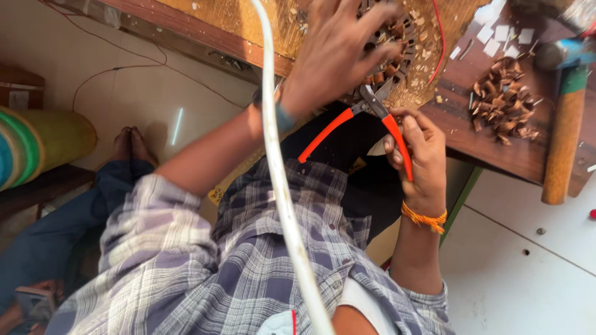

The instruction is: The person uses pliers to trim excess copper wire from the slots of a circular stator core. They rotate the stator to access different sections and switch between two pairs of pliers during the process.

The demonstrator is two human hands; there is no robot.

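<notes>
Holding the motor core (388,43) down on the workbench (496,142) under my spread left hand (332,56), I grip 1 orange handle of the pliers (372,115) in my right hand (419,152). The jaws sit open at the windings; the next move, I judge, calls for a firm squeeze.

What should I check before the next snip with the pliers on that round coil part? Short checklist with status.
1. Left hand steadying the round coil part: ok, palm and fingers spread over it.
2. Right hand gripping the pliers: ok on one orange handle; the other handle sticks out free.
3. Plier tip at the part's rim: ok, it meets the edge; whether it bites a wire, cannot tell.
4. Left fingers away from the tip: not ok, they sit close above it.
5. White cable out of the way: not ok, it hangs across the view.
6. Scrap pile and hammer away from the work: ok, off to the side on the bench.
</notes>
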